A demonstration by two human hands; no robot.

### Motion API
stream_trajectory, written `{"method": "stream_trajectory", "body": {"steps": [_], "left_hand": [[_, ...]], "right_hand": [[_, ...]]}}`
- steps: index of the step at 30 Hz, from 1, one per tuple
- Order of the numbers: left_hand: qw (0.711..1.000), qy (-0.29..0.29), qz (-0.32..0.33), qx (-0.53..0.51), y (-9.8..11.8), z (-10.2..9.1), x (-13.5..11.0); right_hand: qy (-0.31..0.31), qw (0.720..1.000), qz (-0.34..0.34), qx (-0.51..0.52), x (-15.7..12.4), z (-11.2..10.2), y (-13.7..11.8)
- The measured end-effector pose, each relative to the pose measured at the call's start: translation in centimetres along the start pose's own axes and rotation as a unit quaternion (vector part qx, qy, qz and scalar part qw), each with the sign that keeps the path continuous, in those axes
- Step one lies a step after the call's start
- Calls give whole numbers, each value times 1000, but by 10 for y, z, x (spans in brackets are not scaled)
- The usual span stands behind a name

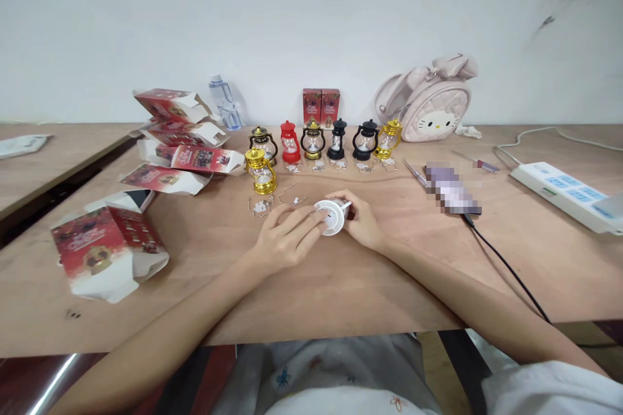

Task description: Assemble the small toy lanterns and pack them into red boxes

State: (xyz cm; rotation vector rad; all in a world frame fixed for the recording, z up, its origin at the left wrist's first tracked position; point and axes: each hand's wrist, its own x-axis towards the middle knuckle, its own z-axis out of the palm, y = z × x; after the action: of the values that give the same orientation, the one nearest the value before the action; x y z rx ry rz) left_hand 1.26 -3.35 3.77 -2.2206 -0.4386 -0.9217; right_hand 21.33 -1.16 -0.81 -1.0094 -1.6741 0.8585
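Observation:
Above the middle of the table, a small white lantern (333, 220) is tipped so its round base faces me. My right hand (363, 220) wraps round the lantern's far side, with part of its body hidden in the fingers. From the left, my left hand (289, 237) has its fingertips and thumb closed at the base's rim and face. Just beyond that hand lie thin bent wire pieces (286, 193) with small white tags. A gold lantern (263, 172) stands behind them.
Behind stands a row of small lanterns, including a red one (291, 142) and a black one (337, 141). Opened red boxes (187, 159) pile up at left, near a water bottle (225, 102). At right are a phone (450, 188), screwdrivers (415, 172), a power strip (567, 191) and a pink bag (438, 107).

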Motion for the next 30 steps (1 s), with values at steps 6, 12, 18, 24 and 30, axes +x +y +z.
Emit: {"method": "stream_trajectory", "body": {"steps": [6,12,18,24,30], "left_hand": [[998,11,-51,-43,0,2,-1],[996,26,-69,-53,0,3,-3],[995,34,-67,-58,0,5,-5],[997,45,-58,-26,-1,3,-4],[998,40,-43,2,-2,0,-2]], "right_hand": [[-4,1000,-6,-15,-1,0,-2],[-11,1000,-14,-25,-2,0,-2],[-17,1000,-12,-20,-3,1,0],[-22,1000,-5,-12,-3,1,-2],[-10,1000,14,-3,-2,0,-2]]}}
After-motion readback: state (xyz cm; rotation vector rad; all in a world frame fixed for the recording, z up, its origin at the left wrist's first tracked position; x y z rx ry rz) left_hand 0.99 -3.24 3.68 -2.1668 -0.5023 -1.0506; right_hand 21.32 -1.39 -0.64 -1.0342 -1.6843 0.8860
